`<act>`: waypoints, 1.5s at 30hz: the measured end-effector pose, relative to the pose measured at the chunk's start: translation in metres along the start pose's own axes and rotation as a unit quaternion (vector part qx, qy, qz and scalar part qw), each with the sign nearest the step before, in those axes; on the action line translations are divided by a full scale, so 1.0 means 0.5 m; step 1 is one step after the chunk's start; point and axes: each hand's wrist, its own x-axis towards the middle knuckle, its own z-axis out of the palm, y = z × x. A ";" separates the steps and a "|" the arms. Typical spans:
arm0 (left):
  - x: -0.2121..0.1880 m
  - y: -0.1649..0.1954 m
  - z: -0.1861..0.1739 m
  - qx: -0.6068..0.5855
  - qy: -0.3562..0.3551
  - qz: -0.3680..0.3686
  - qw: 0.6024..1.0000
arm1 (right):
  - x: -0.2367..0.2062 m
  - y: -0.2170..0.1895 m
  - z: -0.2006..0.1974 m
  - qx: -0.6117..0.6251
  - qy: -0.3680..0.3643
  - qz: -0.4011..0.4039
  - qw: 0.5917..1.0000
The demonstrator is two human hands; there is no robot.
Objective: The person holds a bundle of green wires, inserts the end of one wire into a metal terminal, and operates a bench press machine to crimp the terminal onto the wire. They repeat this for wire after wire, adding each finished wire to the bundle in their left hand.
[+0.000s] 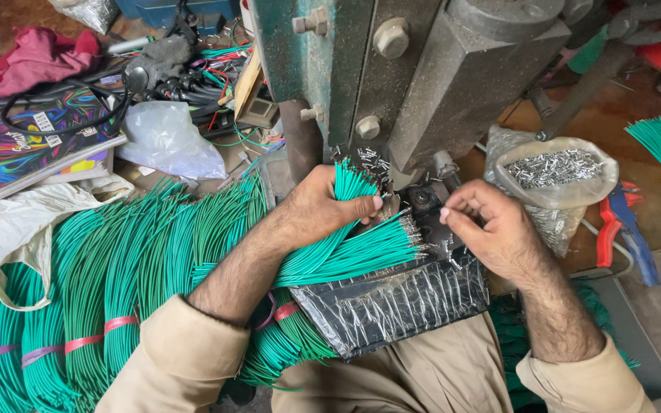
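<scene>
Below the grey-green press, in the head view, both hands are working at its base. The left hand is gripping a bundle of green wires, its fingers wrapped around them so that one fan of ends is sticking up toward the press and another, tipped with metal terminals, is lying out to the right across a black block wrapped in clear film. The right hand is hovering just right of those tips, its fingers pinched narrow; whether they are holding a terminal I cannot tell. Right of the press, a plastic bag full of small silver terminals is standing open, with red-and-blue pliers lying beyond it on the worktop. Left of the press, large hanks of green wire bound with pink tape are lying in rows, near a colourful box, a clear bag and a red cloth.
</scene>
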 end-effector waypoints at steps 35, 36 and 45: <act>-0.006 0.003 -0.006 -0.013 0.008 0.010 1.000 | 0.015 -0.027 0.063 0.195 0.005 -0.055 0.979; -0.006 0.002 -0.008 -0.013 0.002 0.006 1.000 | 0.006 -0.030 0.047 0.193 0.004 -0.072 0.979; -0.002 -0.001 -0.004 -0.044 -0.012 -0.014 0.999 | -0.035 -0.027 -0.030 -0.204 -0.041 -0.054 0.977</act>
